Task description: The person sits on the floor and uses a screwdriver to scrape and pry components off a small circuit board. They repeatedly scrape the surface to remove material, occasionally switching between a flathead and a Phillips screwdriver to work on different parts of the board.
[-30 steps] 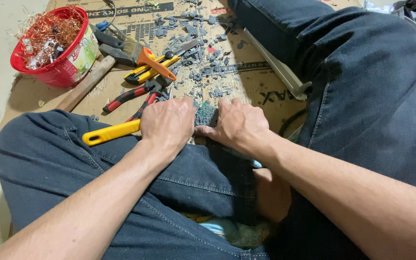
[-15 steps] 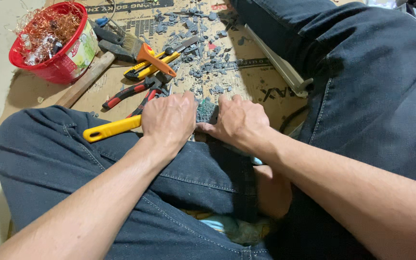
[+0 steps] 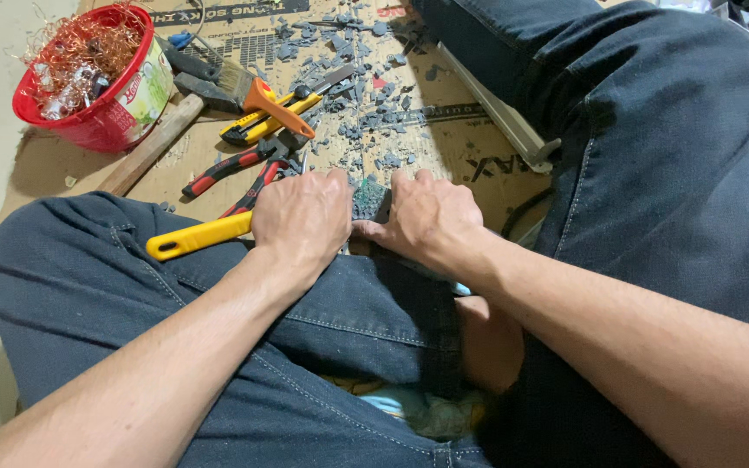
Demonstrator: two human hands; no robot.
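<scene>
My left hand [image 3: 301, 217] is closed around a yellow-handled tool [image 3: 197, 236], whose handle sticks out to the left across my knee. My right hand [image 3: 426, 217] grips a small grey board-like piece [image 3: 367, 198] that sits between both hands, just in front of my crossed legs in dark jeans [image 3: 88, 286]. The tool's working end is hidden under my left hand. The two hands touch at the grey piece.
On the cardboard sheet [image 3: 45, 165] lie red-and-black pliers [image 3: 236, 169], a yellow-and-black tool [image 3: 270, 117], an orange-handled brush [image 3: 253, 87], a wooden handle [image 3: 145, 152], a metal strip [image 3: 500, 113] and several grey fragments [image 3: 357, 78]. A red bowl [image 3: 101, 130] of copper wire stands far left.
Both hands stay pressed together on the grey piece with almost no movement. The view has shifted slightly.
</scene>
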